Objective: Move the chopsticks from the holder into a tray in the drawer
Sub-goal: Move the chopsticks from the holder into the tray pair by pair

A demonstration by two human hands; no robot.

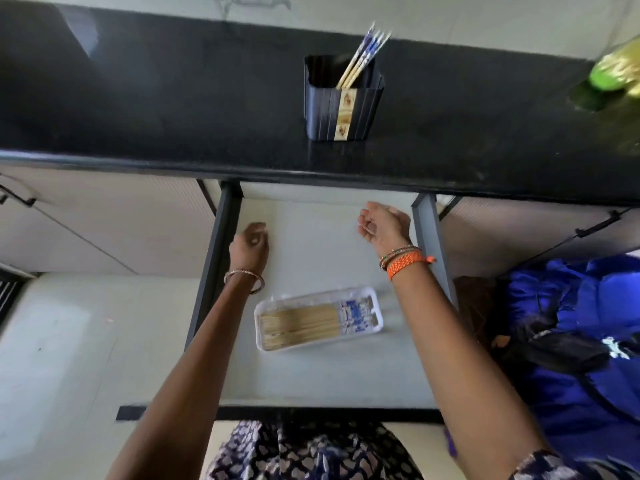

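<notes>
Up on the dark table [138, 109], a few chopsticks [362, 55] lean in the black holder [341, 98], while the rest lie flat in the white tray [318, 318] inside the open drawer [311, 237]. Both hands hover empty above the drawer floor, the left hand [250, 244] loosely curled, the right hand [382, 225] half open.

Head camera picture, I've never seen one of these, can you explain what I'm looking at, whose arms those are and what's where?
The camera sits on a person's head, looking down, so the two arms are the wearer's own. The left hand and right hand reach over an open drawer; both look empty. In the drawer lies a white tray already holding chopsticks. Above, on the dark countertop, a black holder has a few more chopsticks standing in it.
</notes>
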